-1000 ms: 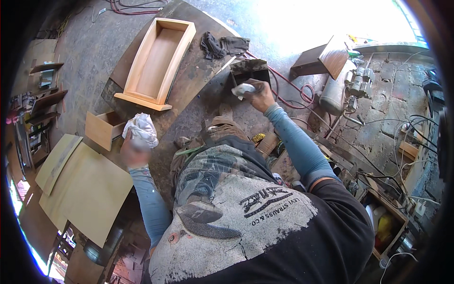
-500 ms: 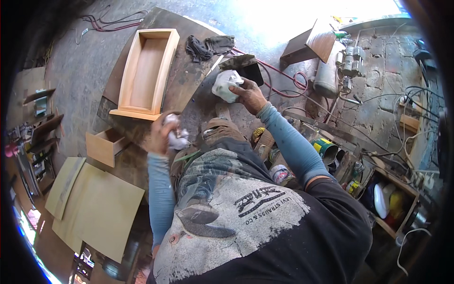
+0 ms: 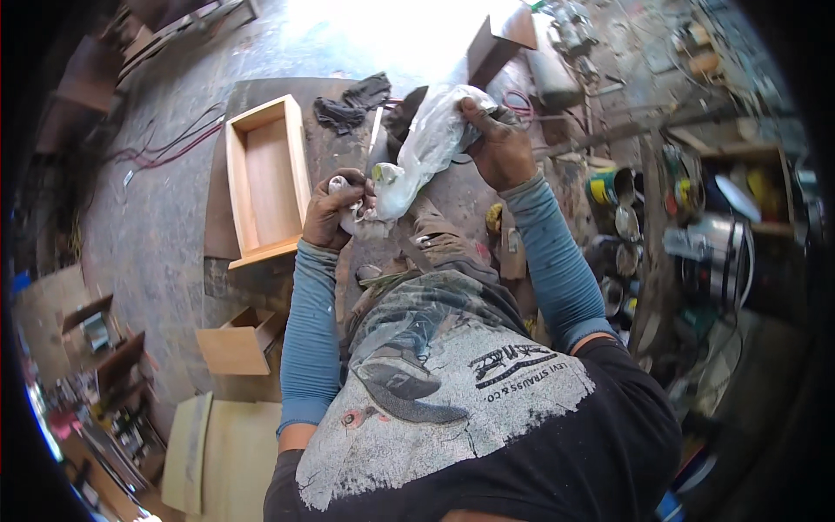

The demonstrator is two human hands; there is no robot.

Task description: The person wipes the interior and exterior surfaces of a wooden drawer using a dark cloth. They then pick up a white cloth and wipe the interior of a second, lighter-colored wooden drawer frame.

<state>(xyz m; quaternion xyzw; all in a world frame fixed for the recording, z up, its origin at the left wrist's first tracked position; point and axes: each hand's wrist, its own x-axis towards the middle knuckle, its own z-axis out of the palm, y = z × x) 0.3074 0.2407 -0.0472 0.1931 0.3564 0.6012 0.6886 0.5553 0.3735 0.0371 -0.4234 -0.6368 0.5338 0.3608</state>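
A crumpled white plastic bag [image 3: 422, 148] is stretched out between my hands above my legs. My right hand [image 3: 504, 155] pinches its upper end between thumb and fingers. Closed around a crumpled white wad [image 3: 346, 193], my left hand [image 3: 327, 214] meets the bag's lower end; I cannot tell whether the wad is cloth or plastic. A small pale green patch shows at the bag's lower left. Left of my left hand, a light wooden drawer [image 3: 300, 165] lies face-up on a dark board, its inside visible.
A dark cloth [image 3: 352, 104] lies beyond the drawer. A smaller wooden drawer [image 3: 233, 350] and pale panels [image 3: 230, 452] are at the lower left. Paint cans [image 3: 611, 186] and a crate [image 3: 757, 152] crowd the right. A grey tank [image 3: 554, 74] stands at the back right.
My hands have come closer together, and the balled bag in my right hand is now drawn out long toward my left hand. The view has turned, shifting the surroundings.
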